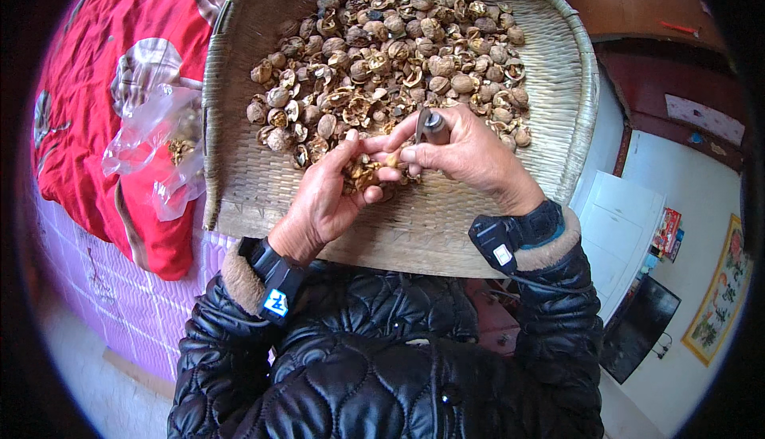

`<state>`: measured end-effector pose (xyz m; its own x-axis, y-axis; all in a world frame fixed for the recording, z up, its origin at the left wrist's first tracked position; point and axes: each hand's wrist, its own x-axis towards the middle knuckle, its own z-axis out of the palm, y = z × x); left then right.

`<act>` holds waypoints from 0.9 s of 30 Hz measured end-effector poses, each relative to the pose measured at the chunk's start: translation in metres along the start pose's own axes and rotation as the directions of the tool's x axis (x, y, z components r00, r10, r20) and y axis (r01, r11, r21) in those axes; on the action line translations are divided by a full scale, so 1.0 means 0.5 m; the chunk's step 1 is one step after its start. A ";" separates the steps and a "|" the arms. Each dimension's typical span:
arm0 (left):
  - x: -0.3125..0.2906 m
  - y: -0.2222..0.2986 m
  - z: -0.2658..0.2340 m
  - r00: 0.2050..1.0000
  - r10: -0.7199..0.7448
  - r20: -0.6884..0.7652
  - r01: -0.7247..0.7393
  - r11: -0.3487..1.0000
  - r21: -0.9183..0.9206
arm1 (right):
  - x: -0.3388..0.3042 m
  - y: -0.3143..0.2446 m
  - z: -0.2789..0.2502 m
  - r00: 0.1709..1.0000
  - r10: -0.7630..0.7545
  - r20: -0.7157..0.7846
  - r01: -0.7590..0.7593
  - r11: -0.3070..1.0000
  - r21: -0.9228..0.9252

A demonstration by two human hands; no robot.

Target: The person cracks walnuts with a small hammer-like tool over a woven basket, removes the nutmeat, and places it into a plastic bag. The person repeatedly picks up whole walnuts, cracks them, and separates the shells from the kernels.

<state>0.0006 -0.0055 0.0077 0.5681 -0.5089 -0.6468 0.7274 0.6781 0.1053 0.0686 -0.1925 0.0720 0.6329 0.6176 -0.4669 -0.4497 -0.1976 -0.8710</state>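
On red cloth (76,152), bag (137,143). Over basket (562,96) of walnuts (382,56), left hand (323,196) half-curled, cradling nut bits (361,174); right hand (470,154) clasping tool (435,127), fingertips pinched at pale piece (391,162). Likely best: palm steady, tool clear of fingers.

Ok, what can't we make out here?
All in the head view:
Tool: working end hidden by the right hand.
Walnut pieces in the left hand: count unclear, partly covered by fingers.
Basket: far rim cut off by the picture's top edge.
Plastic bag: full contents obscured by crinkles.
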 end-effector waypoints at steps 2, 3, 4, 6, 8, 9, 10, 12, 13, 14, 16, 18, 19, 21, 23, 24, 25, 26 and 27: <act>-0.001 0.002 -0.006 0.998 -0.005 0.069 0.009 0.998 -0.058 | 0.005 0.000 0.015 0.999 0.031 -0.044 -0.031 0.999 0.011; -0.002 0.004 -0.011 0.998 -0.005 0.065 0.009 0.998 -0.065 | 0.004 -0.001 0.018 0.994 0.048 -0.095 -0.043 0.998 0.051; -0.002 0.005 -0.014 0.991 0.010 0.135 0.006 0.993 -0.121 | 0.005 -0.003 0.018 0.992 0.039 -0.119 -0.035 0.999 0.031; 0.000 0.007 -0.019 0.981 0.035 0.193 0.003 0.981 -0.195 | 0.006 -0.005 0.016 0.980 0.057 -0.191 -0.066 0.997 -0.042; -0.002 0.012 -0.024 0.969 0.055 0.242 0.014 0.962 -0.273 | 0.001 -0.010 0.009 0.975 0.055 -0.217 -0.078 0.992 -0.099; -0.005 0.015 -0.025 0.954 0.090 0.286 0.005 0.949 -0.315 | 0.001 -0.010 0.007 0.972 0.066 -0.225 -0.091 0.991 -0.102; -0.007 0.016 -0.026 0.953 0.113 0.283 -0.013 0.943 -0.332 | 0.001 -0.009 0.009 0.963 0.071 -0.260 -0.102 0.989 -0.108; -0.014 0.021 -0.028 0.941 0.157 0.301 -0.025 0.917 -0.399 | -0.001 -0.008 0.011 0.964 0.066 -0.257 -0.096 0.989 -0.108; -0.019 0.024 -0.029 0.929 0.180 0.323 -0.021 0.898 -0.440 | -0.002 -0.007 0.012 0.963 0.071 -0.260 -0.100 0.990 -0.102; -0.023 0.027 -0.031 0.923 0.200 0.328 -0.028 0.887 -0.461 | -0.002 -0.006 0.015 0.962 0.070 -0.266 -0.095 0.992 -0.083; -0.034 0.037 -0.038 0.905 0.245 0.347 -0.061 0.883 -0.464 | -0.003 -0.006 0.017 0.962 0.077 -0.262 -0.113 0.986 -0.122; -0.049 0.054 -0.047 0.881 0.295 0.370 -0.116 0.892 -0.437 | -0.004 -0.008 0.017 0.963 0.067 -0.261 -0.114 0.979 -0.169; -0.064 0.066 -0.055 0.919 0.262 0.294 -0.147 0.921 -0.360 | -0.006 -0.008 0.019 0.962 0.078 -0.261 -0.100 0.992 -0.074; -0.094 0.095 -0.067 0.888 0.282 0.364 -0.173 0.936 -0.306 | -0.005 -0.015 0.015 0.951 0.132 -0.281 -0.173 0.977 -0.125; -0.138 0.128 -0.082 0.916 0.326 0.234 -0.301 0.944 -0.136 | -0.003 -0.013 0.018 0.943 0.110 -0.313 -0.143 0.986 -0.086; -0.165 0.148 -0.092 0.905 0.390 0.169 -0.393 0.920 -0.016 | -0.002 -0.011 0.019 0.954 0.060 -0.292 -0.091 0.991 -0.094; -0.191 0.170 -0.102 0.886 0.449 0.114 -0.461 0.881 0.106 | -0.004 -0.010 0.019 0.943 0.106 -0.317 -0.132 0.989 -0.061; -0.214 0.191 -0.109 0.868 0.495 0.042 -0.494 0.852 0.174 | -0.007 -0.009 0.018 0.949 0.097 -0.301 -0.122 0.990 -0.064; -0.238 0.210 -0.117 0.828 0.560 0.029 -0.546 0.793 0.271 | -0.010 -0.008 0.016 0.928 0.162 -0.337 -0.193 0.979 -0.060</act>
<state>-0.0132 0.1576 0.0516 0.8890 -0.0568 -0.4544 0.3707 0.6717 0.6414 0.0623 -0.1887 0.0792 0.7262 0.2845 -0.6259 -0.5249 -0.3586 -0.7720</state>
